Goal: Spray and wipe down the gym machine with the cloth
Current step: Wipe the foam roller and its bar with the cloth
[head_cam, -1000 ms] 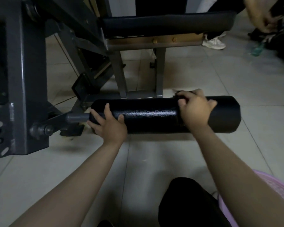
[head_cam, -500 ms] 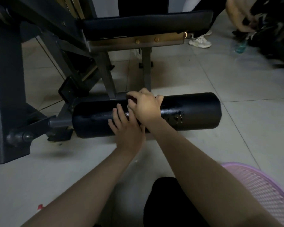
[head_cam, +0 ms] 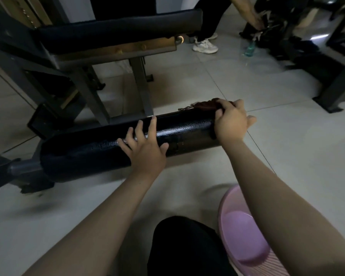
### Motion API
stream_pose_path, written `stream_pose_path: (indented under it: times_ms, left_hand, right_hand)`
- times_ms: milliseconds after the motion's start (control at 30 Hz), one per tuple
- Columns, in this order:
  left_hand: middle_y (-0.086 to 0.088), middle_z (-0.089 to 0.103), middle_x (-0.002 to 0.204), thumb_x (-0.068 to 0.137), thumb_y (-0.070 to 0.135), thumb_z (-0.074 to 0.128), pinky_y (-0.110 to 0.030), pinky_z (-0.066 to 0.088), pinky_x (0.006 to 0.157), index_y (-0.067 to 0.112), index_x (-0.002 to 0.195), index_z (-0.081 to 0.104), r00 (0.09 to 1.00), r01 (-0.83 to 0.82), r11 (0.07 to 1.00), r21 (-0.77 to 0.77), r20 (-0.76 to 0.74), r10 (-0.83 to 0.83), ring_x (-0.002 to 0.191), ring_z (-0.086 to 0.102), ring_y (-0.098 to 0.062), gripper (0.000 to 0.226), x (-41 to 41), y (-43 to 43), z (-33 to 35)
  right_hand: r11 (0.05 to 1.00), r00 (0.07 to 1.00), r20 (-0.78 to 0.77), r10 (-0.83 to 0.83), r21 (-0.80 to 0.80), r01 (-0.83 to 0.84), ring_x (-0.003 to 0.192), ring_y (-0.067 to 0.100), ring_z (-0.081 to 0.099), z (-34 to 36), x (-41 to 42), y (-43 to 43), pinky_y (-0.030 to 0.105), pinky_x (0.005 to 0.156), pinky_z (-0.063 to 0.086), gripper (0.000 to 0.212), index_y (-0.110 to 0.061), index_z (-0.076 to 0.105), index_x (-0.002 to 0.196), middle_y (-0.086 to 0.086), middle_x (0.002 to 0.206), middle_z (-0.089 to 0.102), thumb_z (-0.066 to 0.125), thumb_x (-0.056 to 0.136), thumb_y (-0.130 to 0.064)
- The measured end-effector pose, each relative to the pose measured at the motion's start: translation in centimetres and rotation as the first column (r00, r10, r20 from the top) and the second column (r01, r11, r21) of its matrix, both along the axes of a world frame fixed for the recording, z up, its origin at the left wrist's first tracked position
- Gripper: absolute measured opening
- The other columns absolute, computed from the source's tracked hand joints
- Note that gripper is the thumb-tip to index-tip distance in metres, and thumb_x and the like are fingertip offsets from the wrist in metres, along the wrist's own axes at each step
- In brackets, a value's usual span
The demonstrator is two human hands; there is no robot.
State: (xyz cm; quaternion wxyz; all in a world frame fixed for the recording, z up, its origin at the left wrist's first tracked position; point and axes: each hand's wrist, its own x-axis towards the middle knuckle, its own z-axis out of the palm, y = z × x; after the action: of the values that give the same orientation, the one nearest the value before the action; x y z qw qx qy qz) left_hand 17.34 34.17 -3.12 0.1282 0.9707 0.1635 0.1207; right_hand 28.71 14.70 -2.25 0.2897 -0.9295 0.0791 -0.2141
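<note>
The right hand clutches the cloth, soft and limp and probably best held bunched, at the right end of the roller pad, while the left hand rests spread flat mid-pad.

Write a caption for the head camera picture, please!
Right hand holds a dark red cloth against the black roller pad; left hand rests flat on it.

Roller pad: glossy black, fine pebbled grain. Cloth: dark red. Machine frame: dark grey. Bench pad: black. Floor: pale grey tiles, thin dark joints. Basket: pink-lilac, ribbed wall. Sneakers: white. Bottle: translucent teal.
</note>
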Motion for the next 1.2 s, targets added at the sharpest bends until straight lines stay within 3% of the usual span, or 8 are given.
stream_pose_path:
  times_ms: [133,367,667,733,833,933,1033,1200]
  left_hand:
    - [-0.011,0.008,0.168,0.098,0.044,0.057,-0.064,-0.005,0.117,0.037,0.16,0.015,0.999,-0.01,1.0,-0.012,0.035,0.011,0.152,0.002,-0.038,0.076,-0.2,-0.5,-0.4]
    - [-0.002,0.008,0.169,0.088,0.04,0.066,-0.058,-0.013,0.119,0.032,0.158,0.024,0.998,-0.01,0.992,-0.122,0.062,0.017,0.154,-0.004,-0.031,0.082,0.4,-0.1,-0.3]
    - [-0.004,0.045,0.155,0.101,0.043,0.051,-0.049,0.01,0.123,0.03,0.153,0.038,0.999,-0.033,0.985,-0.169,0.003,0.034,0.145,0.034,-0.029,0.055,5.9,2.4,2.8]
    - [-0.005,0.049,0.151,0.101,0.032,0.052,-0.048,0.021,0.119,0.027,0.149,0.043,0.987,0.04,0.987,-0.157,0.16,-0.015,0.139,0.041,-0.031,0.05,5.6,0.6,2.5]
    - [-0.006,0.052,0.149,0.1,0.019,0.043,-0.041,0.028,0.118,0.017,0.148,0.047,0.87,0.378,0.905,-0.194,0.41,-0.275,0.137,0.045,-0.024,0.048,4.0,-3.7,0.8]
    - [0.0,0.041,0.158,0.104,0.033,0.027,-0.045,0.017,0.125,0.017,0.157,0.033,0.884,0.397,0.902,-0.17,0.336,-0.326,0.146,0.034,-0.014,0.056,3.9,-5.5,-0.5]
    - [-0.01,0.04,0.158,0.096,0.048,0.028,-0.049,0.013,0.123,0.025,0.158,0.03,0.902,0.366,0.931,0.017,0.239,-0.359,0.146,0.034,-0.026,0.066,5.3,-6.6,-0.3]
    - [-0.021,0.036,0.155,0.096,0.035,0.038,-0.051,0.015,0.122,0.029,0.147,0.048,0.882,0.442,0.893,0.089,0.137,-0.45,0.145,0.028,-0.042,0.052,8.1,-9.9,0.0]
  right_hand:
    - [0.993,0.999,-0.036,0.008,0.117,-0.004,0.1,0.027,0.059,0.4,-0.7,2.6,0.04,0.09,0.026,0.038,-0.034,0.067,0.125,0.004,0.119,0.057,0.049,0.092,-0.024]
    - [0.895,0.897,0.008,0.441,0.063,-0.441,0.106,0.021,0.058,1.4,-5.6,12.8,0.041,0.088,0.025,0.03,-0.029,0.07,0.12,0.0,0.124,0.063,0.052,0.096,-0.031]
    - [0.956,0.98,0.002,0.2,0.221,-0.195,0.122,0.025,0.046,0.9,-2.3,6.2,0.043,0.097,0.024,0.033,-0.03,0.064,0.128,0.001,0.126,0.058,0.043,0.103,-0.037]
    - [0.953,0.983,-0.026,0.18,0.254,-0.168,0.124,0.025,0.04,1.0,-1.8,5.9,0.042,0.1,0.02,0.034,-0.033,0.063,0.129,-0.001,0.13,0.058,0.039,0.105,-0.038]
    - [0.909,0.946,-0.025,0.322,0.286,-0.302,0.126,0.02,0.041,1.2,-2.4,6.2,0.04,0.097,0.016,0.039,-0.035,0.056,0.138,-0.002,0.13,0.061,0.031,0.108,-0.038]
    - [0.881,0.932,-0.005,0.363,0.328,-0.341,0.135,0.011,0.038,0.7,-2.6,4.7,0.033,0.1,0.013,0.045,-0.031,0.042,0.151,0.001,0.138,0.057,0.026,0.109,-0.038]
    - [0.934,0.988,-0.007,0.152,0.327,-0.142,0.136,0.006,0.039,-0.6,-1.7,2.0,0.036,0.102,0.015,0.045,-0.03,0.046,0.146,-0.004,0.141,0.055,0.024,0.107,-0.034]
    - [0.864,0.985,-0.116,0.127,0.501,-0.052,0.123,0.018,0.056,-2.8,-1.5,0.5,0.041,0.114,0.027,0.042,-0.024,0.05,0.144,0.001,0.134,0.064,0.027,0.109,-0.029]
